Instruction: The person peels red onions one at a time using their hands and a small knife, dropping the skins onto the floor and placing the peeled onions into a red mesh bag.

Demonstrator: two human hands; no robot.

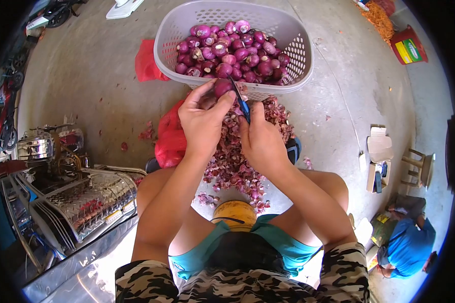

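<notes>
Between the fingers and thumb of my left hand [202, 118] is a red onion [223, 88], raised in front of the basket's near rim. My right hand [263, 139] grips a small knife [243, 105] by its blue handle, and the dark blade lies against the onion's right side. Just beyond both hands stands a grey plastic basket [303, 85] with perforated walls, holding a heap of red onions [232, 50]. Under my hands, a pile of onion skins [232, 169] spreads over the floor between my legs.
A red mesh sack [170, 139] lies left of the skins, with red netting [146, 63] by the basket. Chromed machinery [71, 192] stands at left. On the right are an open cardboard box [378, 174], a wooden stool [418, 169] and a person in blue [412, 247].
</notes>
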